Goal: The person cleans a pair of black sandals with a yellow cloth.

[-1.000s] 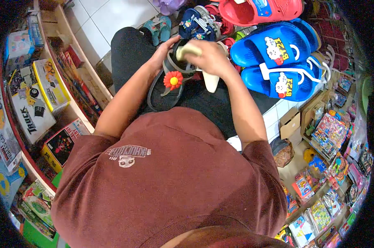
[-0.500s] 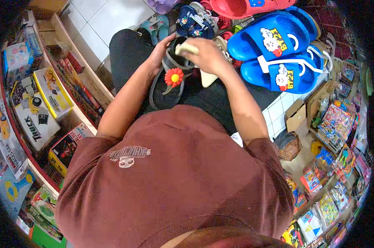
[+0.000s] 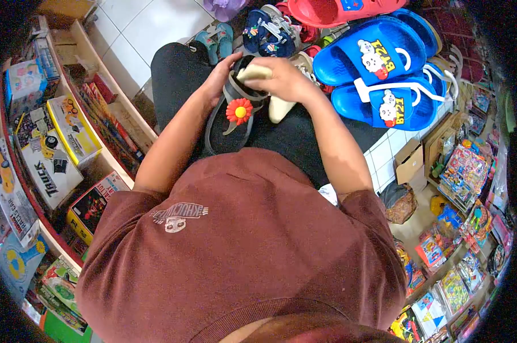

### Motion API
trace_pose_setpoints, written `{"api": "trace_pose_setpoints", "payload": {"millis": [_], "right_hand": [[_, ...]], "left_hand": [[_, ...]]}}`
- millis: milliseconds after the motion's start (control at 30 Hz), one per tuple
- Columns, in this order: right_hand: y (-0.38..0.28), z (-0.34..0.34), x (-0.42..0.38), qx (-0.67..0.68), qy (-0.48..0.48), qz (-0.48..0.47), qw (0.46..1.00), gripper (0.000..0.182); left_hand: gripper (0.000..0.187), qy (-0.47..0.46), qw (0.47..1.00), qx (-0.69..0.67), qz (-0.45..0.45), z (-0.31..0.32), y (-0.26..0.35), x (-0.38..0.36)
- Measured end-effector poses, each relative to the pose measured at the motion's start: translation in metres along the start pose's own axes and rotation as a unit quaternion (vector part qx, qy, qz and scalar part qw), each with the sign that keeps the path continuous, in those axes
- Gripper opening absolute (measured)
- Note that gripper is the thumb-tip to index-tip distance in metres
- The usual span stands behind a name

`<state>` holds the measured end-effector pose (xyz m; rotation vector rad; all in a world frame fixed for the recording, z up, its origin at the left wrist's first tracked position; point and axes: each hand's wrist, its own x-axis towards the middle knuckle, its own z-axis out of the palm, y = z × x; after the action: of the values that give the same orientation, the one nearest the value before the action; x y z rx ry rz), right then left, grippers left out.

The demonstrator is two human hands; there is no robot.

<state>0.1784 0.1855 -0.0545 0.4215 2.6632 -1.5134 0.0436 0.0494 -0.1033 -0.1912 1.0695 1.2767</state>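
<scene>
A black sandal (image 3: 217,137) with a red flower (image 3: 239,111) on its strap rests over my lap. At its far end, my left hand (image 3: 220,80) is closed on the edge, with the fingertips partly hidden. A pale yellow cloth (image 3: 255,73) is bunched in my right hand (image 3: 288,82) and touches the sandal's far part. Part of the cloth hangs below my palm.
Blue slides (image 3: 378,74) and a red sandal (image 3: 350,10) lie to the right. Smaller dark blue sandals (image 3: 267,34) and teal sandals (image 3: 217,40) sit ahead. Shelves with boxed toys (image 3: 50,166) stand on my left; packaged toys (image 3: 452,286) lie on the right.
My right hand has shifted slightly left and down with the cloth, over the sandal's far end. My left hand keeps its hold, and the sandal has barely moved.
</scene>
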Motion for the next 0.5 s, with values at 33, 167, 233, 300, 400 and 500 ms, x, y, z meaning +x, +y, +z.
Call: {"api": "trace_pose_setpoints", "payload": {"millis": [33,167,233,300,400,500], "right_hand": [[0.003,-0.001,0.004,-0.039,0.04,0.048,0.997,0.027],[0.003,0.0,0.0,-0.073,0.007,0.016,0.997,0.028],[-0.001,-0.002,-0.001,-0.013,-0.084,0.013,0.996,0.029],[0.003,0.0,0.003,0.051,0.081,0.01,0.995,0.027],[0.01,-0.001,0.015,-0.045,0.245,-0.072,0.966,0.02],[0.019,0.01,0.018,-0.053,0.08,-0.235,0.967,0.029]], "left_hand": [[0.044,0.01,1.0,-0.007,0.002,0.004,-0.001,0.0],[0.045,0.043,0.999,0.01,0.01,0.012,0.0,-0.005],[0.049,0.041,0.999,0.01,0.012,0.01,0.001,-0.003],[0.052,0.041,0.998,-0.004,0.037,0.009,0.0,0.001],[0.066,0.0,0.987,0.104,0.122,0.01,-0.009,0.002],[0.085,-0.048,0.972,0.133,0.185,0.003,-0.012,0.01]]}}
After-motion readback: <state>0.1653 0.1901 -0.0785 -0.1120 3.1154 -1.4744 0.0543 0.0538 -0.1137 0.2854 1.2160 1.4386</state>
